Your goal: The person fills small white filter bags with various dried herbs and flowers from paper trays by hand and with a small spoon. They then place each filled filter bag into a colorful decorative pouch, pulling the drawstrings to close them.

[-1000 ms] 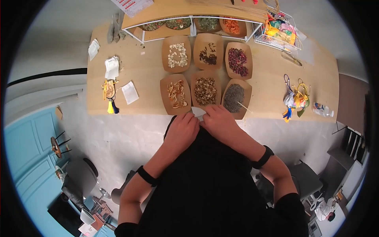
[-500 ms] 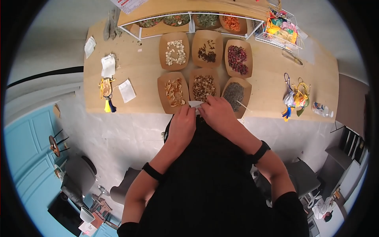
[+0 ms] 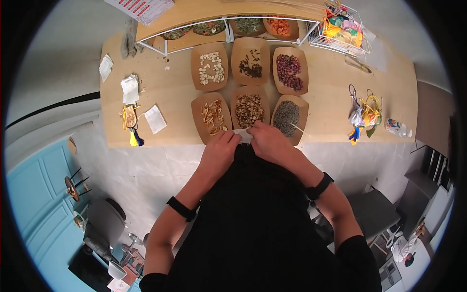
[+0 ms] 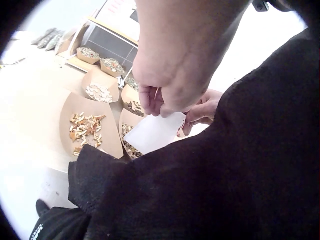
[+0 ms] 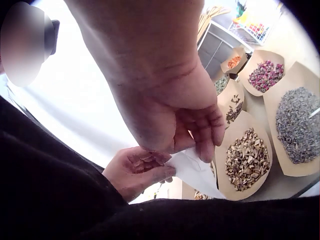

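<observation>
White pouch (image 3: 244, 136) is between the hands, at the table's (image 3: 170, 138) near edge, by the front-middle tray (image 3: 258, 90). Left hand (image 3: 220, 152) pinches its left side, right hand (image 3: 273, 144) its right; neither clearly nearer. Long axis: can't tell, fingers cover part.

A small white bag (image 3: 244, 136), thin and flat-looking (a faint line runs across one face), is pinched by the left hand (image 3: 220, 152) and the right hand (image 3: 270, 144). It is held in the air at a slant, one corner poking free, at the near side of the tray of brown chips (image 3: 250, 91).
</observation>
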Demonstrator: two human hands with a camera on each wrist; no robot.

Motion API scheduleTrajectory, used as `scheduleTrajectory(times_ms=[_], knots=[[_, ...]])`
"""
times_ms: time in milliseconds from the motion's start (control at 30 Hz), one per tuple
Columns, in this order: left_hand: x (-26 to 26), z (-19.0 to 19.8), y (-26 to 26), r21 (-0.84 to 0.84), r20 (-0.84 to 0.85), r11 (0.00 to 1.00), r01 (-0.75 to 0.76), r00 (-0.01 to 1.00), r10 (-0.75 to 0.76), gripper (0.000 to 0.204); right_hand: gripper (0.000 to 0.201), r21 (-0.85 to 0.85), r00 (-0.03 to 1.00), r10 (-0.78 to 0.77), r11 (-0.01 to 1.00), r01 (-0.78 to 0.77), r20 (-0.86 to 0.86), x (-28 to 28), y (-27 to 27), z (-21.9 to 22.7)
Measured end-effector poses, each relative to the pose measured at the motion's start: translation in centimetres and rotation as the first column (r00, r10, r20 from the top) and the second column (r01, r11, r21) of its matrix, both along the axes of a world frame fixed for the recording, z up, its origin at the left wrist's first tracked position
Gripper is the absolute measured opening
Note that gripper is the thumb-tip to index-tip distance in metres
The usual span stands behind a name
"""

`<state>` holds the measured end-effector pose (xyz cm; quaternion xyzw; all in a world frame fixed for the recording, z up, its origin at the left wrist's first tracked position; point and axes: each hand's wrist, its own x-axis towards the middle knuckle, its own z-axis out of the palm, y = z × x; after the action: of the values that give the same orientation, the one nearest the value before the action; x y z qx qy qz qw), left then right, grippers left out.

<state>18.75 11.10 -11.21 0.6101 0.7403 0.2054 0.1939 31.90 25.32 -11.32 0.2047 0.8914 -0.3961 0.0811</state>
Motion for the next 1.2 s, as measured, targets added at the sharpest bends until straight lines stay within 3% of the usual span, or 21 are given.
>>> scheduleTrajectory(times_ms=[67,400,500,567,600,667,700,733,800,900,1000,1133,1200], knots=[[0.2,0.3,0.4,0.008,-0.002,1.0,0.0,1.0,0.0,0.019,0.014,-0.052,0.994,-0.009,0.999,0.004,-0.11,0.1,0.0,-0.2],[-0.5,-1.6,-0.3,0.001,-0.019,1.0,0.004,1.0,-0.004,0.022,0.022,-0.048,0.997,0.036,0.998,-0.039,-0.061,0.5,0.2,-1.1],[-0.8,-1.6,-0.1,0.007,-0.014,1.0,-0.004,1.0,0.005,0.022,0.024,-0.143,0.997,0.017,0.989,-0.029,-0.081,0.3,0.7,-0.8],[-1.0,-1.6,-0.2,0.005,-0.012,1.0,-0.002,1.0,0.002,0.022,0.029,-0.276,0.967,-0.085,0.961,0.016,-0.239,0.2,1.4,-1.4],[-1.1,-1.5,-0.2,0.006,-0.013,1.0,0.003,1.0,-0.002,0.022,0.029,-0.28,0.968,-0.082,0.96,0.013,-0.237,0.0,1.7,-1.8],[-1.3,-1.4,-0.2,-0.016,0.002,1.0,-0.007,1.0,0.007,0.021,0.029,-0.085,0.951,-0.242,0.97,0.229,-0.191,-0.8,2.3,-2.7],[-1.5,-1.3,-0.3,-0.034,0.014,0.999,-0.01,1.0,0.011,0.021,0.036,0.034,0.974,-0.212,0.976,0.215,-0.08,-1.3,2.5,-3.6],[-1.6,-1.3,-0.2,-0.036,0.011,0.999,-0.009,1.0,0.009,0.021,0.036,0.032,0.974,-0.213,0.976,0.216,-0.082,-1.8,2.6,-4.6],[-1.6,-1.2,-0.1,-0.024,0.012,1.0,-0.018,1.0,0.019,0.02,0.045,0.228,0.997,-0.076,0.971,0.072,0.012,-2.5,2.3,-6.5],[-1.5,-1.0,0.1,-0.027,0.009,0.999,-0.03,0.999,0.03,0.021,0.049,0.314,0.994,-0.012,0.949,-0.022,0.107,-3.0,1.7,-8.7],[-1.3,-1.3,0.4,0.006,0.055,0.999,-0.052,0.997,0.051,0.018,0.04,0.413,0.999,-0.007,0.911,-0.013,0.046,-2.6,1.9,-11.2],[-1.2,-1.3,1.3,0.021,0.061,0.999,-0.043,0.997,0.042,0.018,0.035,0.296,0.997,-0.06,0.954,0.046,0.041,-2.4,3.1,-11.5],[-1.1,-1.1,1.9,0.014,0.068,0.999,-0.053,0.996,0.052,0.017,0.022,0.046,0.983,-0.18,0.983,0.179,0.021,-2.2,3.9,-10.4]])
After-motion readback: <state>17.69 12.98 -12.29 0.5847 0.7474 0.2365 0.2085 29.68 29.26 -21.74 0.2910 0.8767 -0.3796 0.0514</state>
